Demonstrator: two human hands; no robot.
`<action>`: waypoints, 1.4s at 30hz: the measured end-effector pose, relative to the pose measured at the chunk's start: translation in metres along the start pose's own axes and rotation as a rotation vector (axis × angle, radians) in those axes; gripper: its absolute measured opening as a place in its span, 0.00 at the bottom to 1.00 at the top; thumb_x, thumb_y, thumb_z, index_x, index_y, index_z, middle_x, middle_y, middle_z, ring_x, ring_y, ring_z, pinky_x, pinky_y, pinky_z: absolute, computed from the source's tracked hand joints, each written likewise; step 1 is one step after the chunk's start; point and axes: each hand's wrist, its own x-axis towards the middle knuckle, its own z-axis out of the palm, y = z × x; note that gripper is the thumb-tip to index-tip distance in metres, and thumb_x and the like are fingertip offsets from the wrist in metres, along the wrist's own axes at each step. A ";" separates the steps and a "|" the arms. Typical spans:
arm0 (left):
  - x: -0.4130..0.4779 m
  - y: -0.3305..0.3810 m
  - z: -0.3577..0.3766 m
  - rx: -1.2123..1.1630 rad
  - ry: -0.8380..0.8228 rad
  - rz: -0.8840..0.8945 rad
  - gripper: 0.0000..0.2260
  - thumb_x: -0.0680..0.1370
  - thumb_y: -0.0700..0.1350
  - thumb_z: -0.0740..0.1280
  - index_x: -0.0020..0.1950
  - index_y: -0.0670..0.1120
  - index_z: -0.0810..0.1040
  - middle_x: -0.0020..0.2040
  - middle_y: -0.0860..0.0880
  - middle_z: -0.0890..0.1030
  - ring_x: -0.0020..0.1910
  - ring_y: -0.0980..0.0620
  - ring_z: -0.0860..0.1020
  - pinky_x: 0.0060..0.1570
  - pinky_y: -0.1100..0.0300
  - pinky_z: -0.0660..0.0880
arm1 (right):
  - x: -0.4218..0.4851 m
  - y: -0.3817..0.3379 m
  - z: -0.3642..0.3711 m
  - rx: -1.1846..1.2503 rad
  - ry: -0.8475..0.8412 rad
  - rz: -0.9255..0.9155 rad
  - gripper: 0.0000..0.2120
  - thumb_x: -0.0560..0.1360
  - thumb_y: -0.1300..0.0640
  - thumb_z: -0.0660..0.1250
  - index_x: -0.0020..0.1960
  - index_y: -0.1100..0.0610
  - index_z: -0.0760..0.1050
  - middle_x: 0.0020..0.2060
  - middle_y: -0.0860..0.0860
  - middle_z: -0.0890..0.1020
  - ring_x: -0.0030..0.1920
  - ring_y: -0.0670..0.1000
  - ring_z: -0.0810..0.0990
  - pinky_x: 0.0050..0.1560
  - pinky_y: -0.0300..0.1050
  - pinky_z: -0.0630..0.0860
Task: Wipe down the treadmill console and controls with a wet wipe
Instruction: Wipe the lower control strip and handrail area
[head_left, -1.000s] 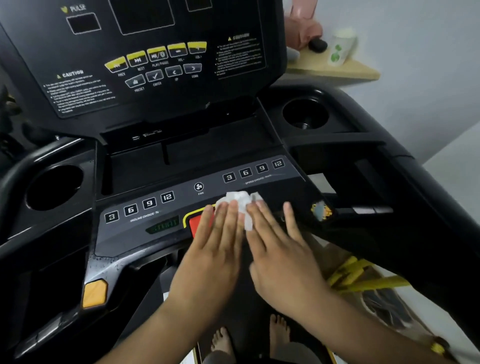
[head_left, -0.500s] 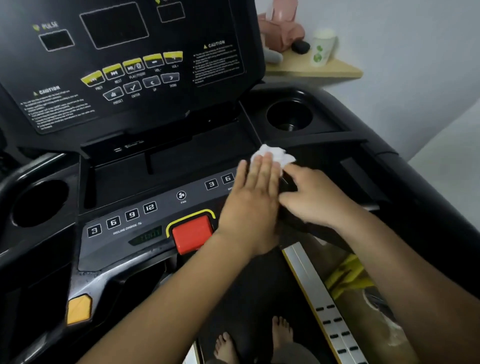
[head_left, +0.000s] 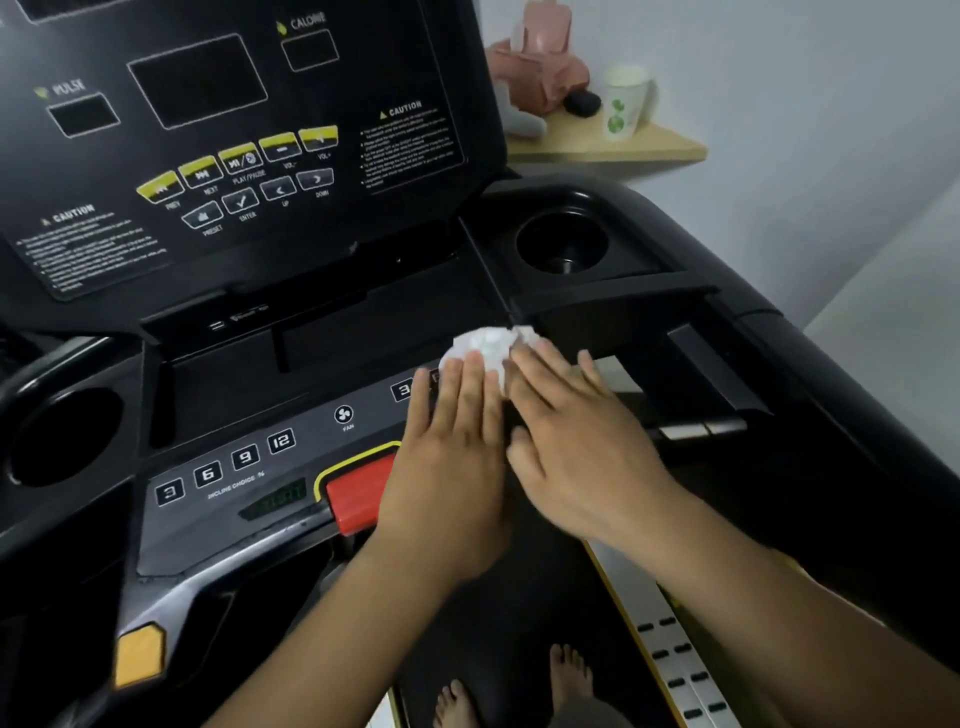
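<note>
A crumpled white wet wipe lies on the right part of the treadmill's lower control strip, over the speed buttons. My left hand lies flat with straight fingers, its fingertips pressing the wipe's near edge. My right hand lies beside it, fingers also straight, pressing the wipe from the right. The upright black console with yellow media buttons stands behind. A red stop button sits just left of my left hand.
Round cup holders sit at the left and right of the console. A wooden corner shelf behind carries a paper cup and a pink object. An orange button is on the left handlebar. Bare feet stand on the belt.
The wipe slid from beside the red button up and right along the control strip. My right hand, curled half a second ago, now lies flat on the wipe again.
</note>
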 end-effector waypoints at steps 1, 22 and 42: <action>-0.017 -0.002 0.000 -0.048 0.009 -0.001 0.42 0.74 0.59 0.64 0.78 0.36 0.52 0.77 0.34 0.54 0.77 0.36 0.51 0.73 0.36 0.50 | -0.016 0.000 0.006 -0.041 -0.001 -0.034 0.30 0.77 0.48 0.46 0.78 0.58 0.53 0.78 0.53 0.51 0.78 0.49 0.45 0.76 0.57 0.46; -0.111 -0.080 0.011 -0.246 0.044 -0.340 0.36 0.72 0.60 0.60 0.77 0.45 0.61 0.78 0.47 0.61 0.78 0.49 0.54 0.73 0.35 0.49 | 0.042 -0.126 0.010 -0.074 -0.102 -0.265 0.37 0.71 0.46 0.34 0.78 0.57 0.50 0.78 0.51 0.51 0.77 0.47 0.45 0.76 0.59 0.42; -0.198 -0.086 0.035 -0.279 -0.036 -0.700 0.42 0.72 0.61 0.64 0.75 0.33 0.59 0.75 0.32 0.61 0.76 0.35 0.57 0.73 0.40 0.54 | 0.047 -0.195 0.034 -0.195 -0.120 -0.595 0.31 0.76 0.47 0.44 0.76 0.56 0.60 0.76 0.49 0.60 0.76 0.46 0.54 0.74 0.64 0.47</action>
